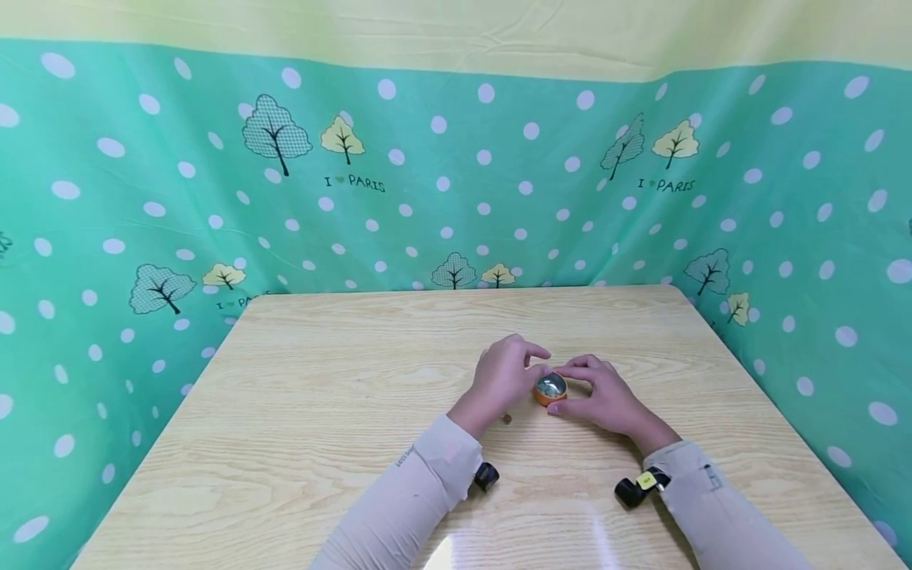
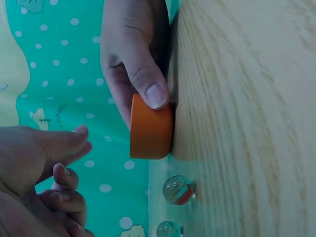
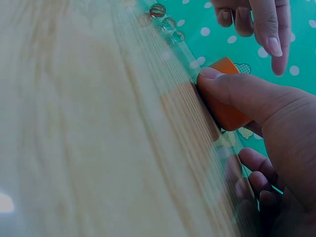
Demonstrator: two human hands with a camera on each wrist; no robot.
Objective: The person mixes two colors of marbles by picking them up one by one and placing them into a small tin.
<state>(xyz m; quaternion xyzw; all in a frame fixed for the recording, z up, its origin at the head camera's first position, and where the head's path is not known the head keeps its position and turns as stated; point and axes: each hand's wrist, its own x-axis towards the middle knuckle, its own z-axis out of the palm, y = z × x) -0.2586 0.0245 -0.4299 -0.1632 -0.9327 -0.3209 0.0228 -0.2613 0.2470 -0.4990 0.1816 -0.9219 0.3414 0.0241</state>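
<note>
An orange round cup-like container stands on the table, with something dark and glossy showing in its top. My right hand holds it by the side, thumb at the near edge and fingers at the far one. In the left wrist view, the thumb presses the plain orange wall. My left hand hovers at the container's left, fingers loosely bent and nothing visible in them. A small marble lies beside the left wrist. The left wrist view gives two clear glass marbles near the container, one with a red streak.
The light wood table is backed by a green dotted curtain at its far edge and sides. Three marbles sit in a row in the right wrist view. Black wrist cameras hang below both sleeves.
</note>
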